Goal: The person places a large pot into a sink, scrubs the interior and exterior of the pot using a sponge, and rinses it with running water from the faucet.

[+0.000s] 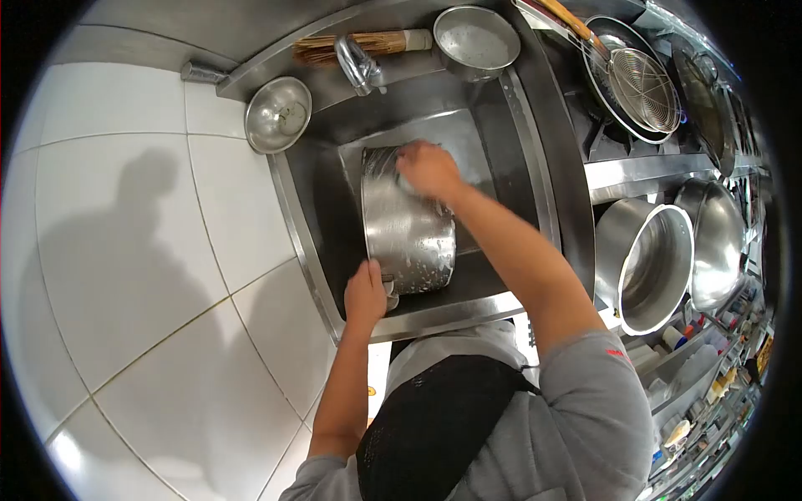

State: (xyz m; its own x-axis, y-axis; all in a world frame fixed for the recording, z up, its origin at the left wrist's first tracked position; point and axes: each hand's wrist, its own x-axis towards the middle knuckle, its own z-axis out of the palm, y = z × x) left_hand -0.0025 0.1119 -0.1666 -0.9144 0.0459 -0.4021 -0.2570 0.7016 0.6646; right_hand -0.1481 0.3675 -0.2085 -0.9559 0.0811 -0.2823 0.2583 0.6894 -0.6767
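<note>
A large steel stockpot (407,238) lies on its side in the sink (313,200), with soap suds on its wall. My left hand (365,294) is closed at the pot's near end, around its side handle (388,286). Against the upper part of the pot's wall presses my right hand (428,169), its fingers curled and smeared by motion. Something pale shows under those fingers, but its kind is hidden.
Above the sink are a tap (359,67), a bamboo brush (368,46) and a round metal pot (476,42). A steel bowl (278,115) sits on the left rim. To the right stand a stove with a wire strainer (642,90) over a pan, and a big pot (643,265).
</note>
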